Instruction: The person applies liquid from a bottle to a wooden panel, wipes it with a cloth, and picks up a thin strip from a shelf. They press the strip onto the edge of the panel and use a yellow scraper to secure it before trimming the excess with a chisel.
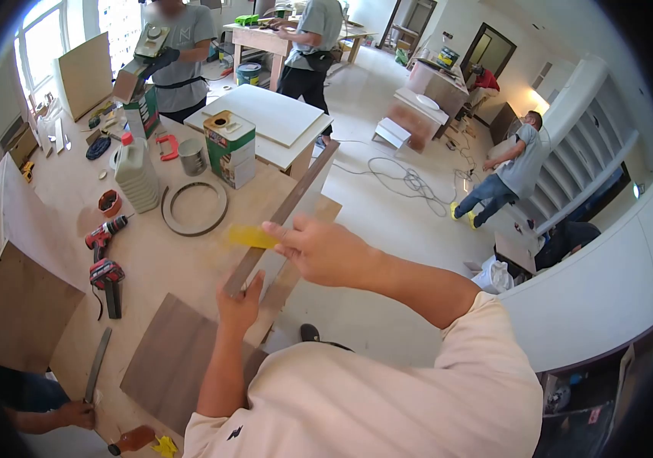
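Observation:
My left hand (241,304) grips the near end of a long narrow board (296,195) with a brown edge, which stands on edge along the right side of the workbench (212,267). Over the board, my right hand (315,248) pinches a yellow tool (252,237), blurred by motion, against or just above its brown edge. Left of the board lies a coil of edge strip (220,217). A flat brown panel (170,355) rests on the bench near my left forearm.
A red drill (101,256), a white jug (136,179) and a green-and-white can (231,153) stand or lie on the bench. At lower left, a co-worker's hand (76,414) touches a dark strip (99,359). Other people stand beyond; cables (418,183) cross the floor.

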`<move>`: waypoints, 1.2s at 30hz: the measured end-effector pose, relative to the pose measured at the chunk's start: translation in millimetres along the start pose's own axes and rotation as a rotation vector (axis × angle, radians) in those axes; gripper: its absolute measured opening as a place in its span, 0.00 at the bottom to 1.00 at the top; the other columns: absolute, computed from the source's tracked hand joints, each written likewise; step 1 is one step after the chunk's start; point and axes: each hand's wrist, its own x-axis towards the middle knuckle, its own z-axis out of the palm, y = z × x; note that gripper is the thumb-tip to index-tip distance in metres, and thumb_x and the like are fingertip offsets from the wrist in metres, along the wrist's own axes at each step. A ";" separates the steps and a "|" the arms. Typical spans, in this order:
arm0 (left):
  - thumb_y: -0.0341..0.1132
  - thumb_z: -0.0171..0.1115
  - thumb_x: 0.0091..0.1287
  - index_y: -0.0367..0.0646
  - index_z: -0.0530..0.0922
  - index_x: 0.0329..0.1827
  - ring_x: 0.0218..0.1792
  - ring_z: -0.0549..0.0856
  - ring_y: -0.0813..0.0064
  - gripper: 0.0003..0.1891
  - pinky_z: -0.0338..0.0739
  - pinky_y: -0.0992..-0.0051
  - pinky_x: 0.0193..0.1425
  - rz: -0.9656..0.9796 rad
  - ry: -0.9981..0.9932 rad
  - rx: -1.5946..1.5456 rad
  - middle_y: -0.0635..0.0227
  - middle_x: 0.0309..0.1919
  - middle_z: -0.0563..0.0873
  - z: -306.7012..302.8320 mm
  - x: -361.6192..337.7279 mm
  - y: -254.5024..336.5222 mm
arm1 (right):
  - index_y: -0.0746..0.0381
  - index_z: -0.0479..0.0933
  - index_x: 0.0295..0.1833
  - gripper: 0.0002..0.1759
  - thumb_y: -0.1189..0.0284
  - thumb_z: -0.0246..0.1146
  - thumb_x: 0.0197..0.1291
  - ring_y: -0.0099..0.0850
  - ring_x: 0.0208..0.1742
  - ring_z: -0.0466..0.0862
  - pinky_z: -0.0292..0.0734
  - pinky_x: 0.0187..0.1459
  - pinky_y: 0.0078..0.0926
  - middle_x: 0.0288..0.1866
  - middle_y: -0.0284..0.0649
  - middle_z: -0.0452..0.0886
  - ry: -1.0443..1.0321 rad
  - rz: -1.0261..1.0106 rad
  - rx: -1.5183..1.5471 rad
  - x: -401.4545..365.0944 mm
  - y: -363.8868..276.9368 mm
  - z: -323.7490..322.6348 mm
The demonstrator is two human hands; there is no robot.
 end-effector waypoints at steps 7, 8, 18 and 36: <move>0.24 0.68 0.64 0.34 0.80 0.43 0.28 0.77 0.86 0.07 0.69 0.81 0.28 0.070 0.016 0.121 0.73 0.28 0.81 -3.3 2.3 -3.5 | 0.53 0.72 0.68 0.22 0.63 0.55 0.70 0.48 0.39 0.80 0.77 0.43 0.43 0.39 0.51 0.76 0.084 0.252 -0.155 37.5 135.4 -24.9; 0.25 0.68 0.63 0.34 0.80 0.43 0.28 0.77 0.86 0.07 0.69 0.81 0.28 0.084 0.022 0.129 0.72 0.28 0.81 -2.3 2.5 0.1 | 0.55 0.70 0.68 0.22 0.64 0.53 0.70 0.51 0.43 0.82 0.78 0.47 0.47 0.43 0.54 0.79 0.068 0.267 -0.175 46.1 158.5 -33.1; 0.29 0.71 0.63 0.36 0.82 0.42 0.31 0.78 0.86 0.09 0.72 0.82 0.32 -0.125 0.036 -0.040 0.75 0.31 0.83 -5.9 -2.6 -10.9 | 0.59 0.75 0.64 0.21 0.66 0.54 0.69 0.54 0.40 0.81 0.75 0.44 0.48 0.35 0.59 0.80 0.286 0.405 -0.192 57.4 205.6 -71.9; 0.32 0.68 0.65 0.38 0.80 0.57 0.31 0.80 0.84 0.18 0.77 0.79 0.35 0.079 0.015 0.020 0.69 0.29 0.85 -4.4 -3.4 -20.9 | 0.56 0.72 0.67 0.23 0.67 0.58 0.68 0.51 0.34 0.78 0.74 0.38 0.44 0.37 0.52 0.73 0.074 0.144 -0.094 18.4 38.4 -4.7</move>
